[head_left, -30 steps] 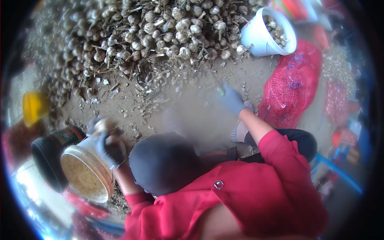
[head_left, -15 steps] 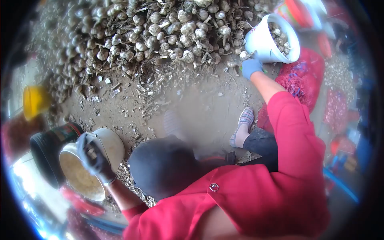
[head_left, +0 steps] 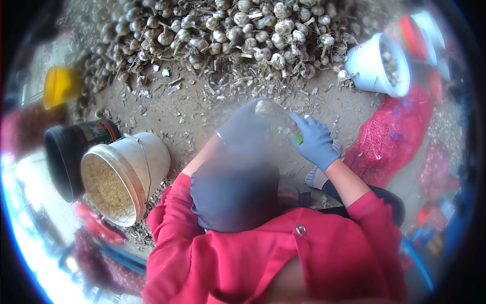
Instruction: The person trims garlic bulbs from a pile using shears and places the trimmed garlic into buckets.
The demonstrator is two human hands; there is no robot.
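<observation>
My left hand [head_left: 245, 124], gloved in grey-blue, is blurred over the middle of the floor. A pale garlic bulb [head_left: 263, 107] shows at its fingers, which look closed round it. Just to the right, my right hand [head_left: 315, 143] wears a blue-grey glove and grips a small tool with a green handle [head_left: 297, 138]; its blade cannot be made out. Beyond both hands lies a large heap of garlic bulbs with stems [head_left: 233, 35]. A white bucket [head_left: 367, 66] at the upper right leans on its side with bulbs inside.
A beige bucket [head_left: 152, 154] lies tilted at the left beside a black bucket [head_left: 58, 162]. Farther back is a yellow bucket [head_left: 58, 88]. A red mesh sack [head_left: 387, 139] lies at the right. Husk scraps [head_left: 217, 91] litter the floor, and a striped shoe [head_left: 311, 177] is near my right hand.
My left hand has moved from the beige bucket to the middle. My right hand has come back from beside the white bucket towards my left hand. The whole view has shifted somewhat.
</observation>
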